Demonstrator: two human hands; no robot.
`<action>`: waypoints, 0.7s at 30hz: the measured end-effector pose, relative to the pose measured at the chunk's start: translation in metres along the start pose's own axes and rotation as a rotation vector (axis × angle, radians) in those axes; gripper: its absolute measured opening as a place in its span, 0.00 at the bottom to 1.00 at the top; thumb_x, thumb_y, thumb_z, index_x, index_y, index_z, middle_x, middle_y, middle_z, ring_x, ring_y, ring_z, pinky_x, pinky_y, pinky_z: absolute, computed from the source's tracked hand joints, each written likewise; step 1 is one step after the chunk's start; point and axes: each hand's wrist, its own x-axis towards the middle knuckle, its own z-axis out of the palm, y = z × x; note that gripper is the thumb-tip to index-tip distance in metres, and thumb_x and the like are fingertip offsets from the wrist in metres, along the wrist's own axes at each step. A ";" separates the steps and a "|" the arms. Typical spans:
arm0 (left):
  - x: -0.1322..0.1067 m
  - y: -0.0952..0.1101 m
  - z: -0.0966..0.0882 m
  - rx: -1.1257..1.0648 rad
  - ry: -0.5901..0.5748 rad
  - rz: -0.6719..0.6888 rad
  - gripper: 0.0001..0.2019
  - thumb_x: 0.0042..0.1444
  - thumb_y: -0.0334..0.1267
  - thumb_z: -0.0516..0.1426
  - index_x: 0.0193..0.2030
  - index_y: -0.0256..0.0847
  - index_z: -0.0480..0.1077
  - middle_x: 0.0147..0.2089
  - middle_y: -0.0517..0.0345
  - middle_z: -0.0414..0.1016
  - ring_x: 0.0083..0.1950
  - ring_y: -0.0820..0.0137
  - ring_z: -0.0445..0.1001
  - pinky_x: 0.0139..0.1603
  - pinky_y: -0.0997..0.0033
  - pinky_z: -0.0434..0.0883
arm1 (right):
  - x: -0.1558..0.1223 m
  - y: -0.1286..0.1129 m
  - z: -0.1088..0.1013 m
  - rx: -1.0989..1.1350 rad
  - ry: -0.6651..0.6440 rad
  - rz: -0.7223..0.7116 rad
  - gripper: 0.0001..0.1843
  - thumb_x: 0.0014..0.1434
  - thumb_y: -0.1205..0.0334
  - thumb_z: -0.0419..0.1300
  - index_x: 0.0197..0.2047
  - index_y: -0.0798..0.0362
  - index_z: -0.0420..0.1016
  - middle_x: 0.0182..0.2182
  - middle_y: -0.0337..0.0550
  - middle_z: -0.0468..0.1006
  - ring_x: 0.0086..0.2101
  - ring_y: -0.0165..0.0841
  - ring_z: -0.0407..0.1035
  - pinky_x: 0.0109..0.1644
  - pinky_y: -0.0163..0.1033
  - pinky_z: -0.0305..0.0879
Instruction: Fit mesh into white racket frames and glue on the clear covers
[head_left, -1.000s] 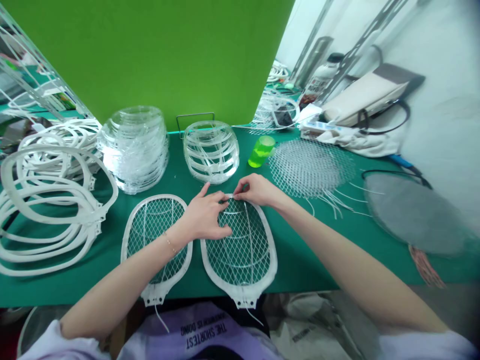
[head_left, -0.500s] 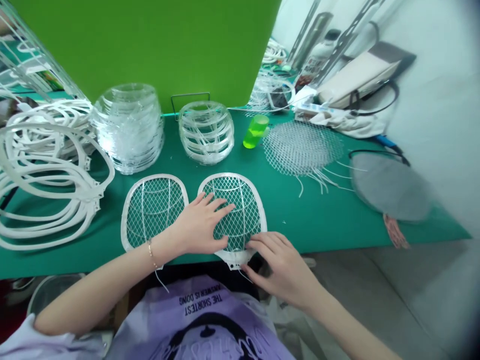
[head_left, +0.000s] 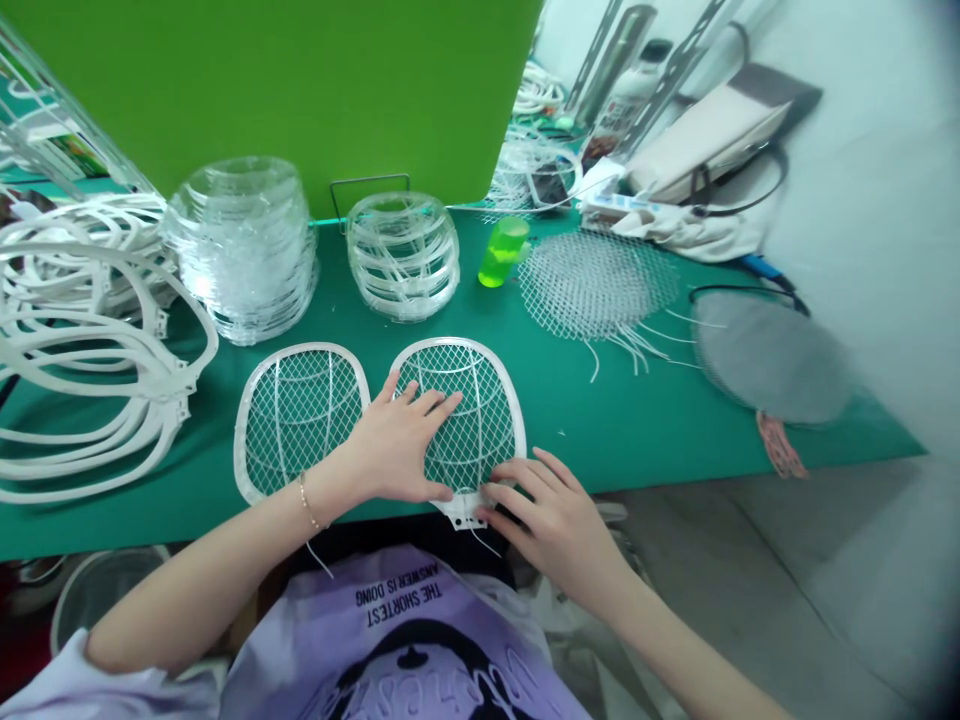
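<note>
Head cam, looking down past a purple T-shirt (head_left: 397, 640) w/ upside-down print "THE SHORTEST ANSWER IS DOING": forearms reach fwd onto a green work mat (head_left: 622, 430). R hand (head_left: 551, 520) sits at lower end of a racket-shaped mesh frame (head_left: 516, 420), fingers loosely spread and slightly curved, fingertips (head_left: 495, 490) just by the frame's white plastic neck (head_left: 463, 512); no closed grip, nothing clasped. L hand (head_left: 394, 440), thin bracelet (head_left: 306, 500) at wrist, lies open and flat on that frame's wire mesh (head_left: 469, 440), fingers splayed, holding nothing. Frame lies flat on mat, near table edge, neck toward person. Just beside it, on person's left, a second racket-shaped mesh frame (head_left: 238, 450) lies flat, L wrist over its lower part.

Further left, bare white plastic frames (head_left: 154, 375) in a loose pile. Ahead, two stacks of transparent plastic frames (head_left: 240, 250) (head_left: 401, 255), then a lime-green cup (head_left: 502, 252). To the right, a loose mesh sheet (head_left: 596, 285) w/ trailing white strands, and a round grey mesh disc (head_left: 769, 360) w/ dark rim. Behind, a green board (head_left: 262, 90) stands at back of mat; a bottle (head_left: 626, 85) and a beige bag (head_left: 712, 130) sit far right.
</note>
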 end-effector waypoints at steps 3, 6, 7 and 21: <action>0.001 0.003 0.001 -0.012 -0.010 -0.025 0.56 0.46 0.65 0.64 0.75 0.39 0.47 0.68 0.40 0.64 0.69 0.34 0.58 0.70 0.29 0.38 | -0.002 -0.001 0.000 0.030 -0.008 0.038 0.08 0.68 0.58 0.57 0.38 0.48 0.75 0.40 0.42 0.80 0.43 0.36 0.74 0.61 0.49 0.57; 0.002 0.007 0.000 -0.015 -0.014 -0.055 0.55 0.46 0.61 0.65 0.75 0.42 0.47 0.69 0.38 0.62 0.69 0.32 0.57 0.67 0.21 0.36 | -0.003 0.001 -0.003 0.096 -0.055 0.085 0.07 0.67 0.56 0.59 0.39 0.47 0.76 0.42 0.42 0.80 0.43 0.36 0.74 0.63 0.51 0.55; 0.003 0.009 0.000 -0.011 -0.021 -0.067 0.55 0.46 0.60 0.66 0.75 0.43 0.46 0.69 0.38 0.62 0.69 0.31 0.57 0.66 0.20 0.36 | -0.002 0.003 -0.003 0.124 -0.063 0.100 0.06 0.67 0.56 0.59 0.39 0.47 0.76 0.42 0.42 0.80 0.43 0.36 0.74 0.62 0.51 0.55; -0.054 -0.026 0.024 0.082 0.233 0.017 0.41 0.64 0.52 0.56 0.77 0.52 0.37 0.77 0.49 0.48 0.77 0.43 0.42 0.68 0.26 0.46 | 0.003 0.095 -0.040 0.196 0.385 0.750 0.32 0.57 0.37 0.62 0.56 0.49 0.68 0.53 0.52 0.74 0.51 0.45 0.69 0.54 0.50 0.64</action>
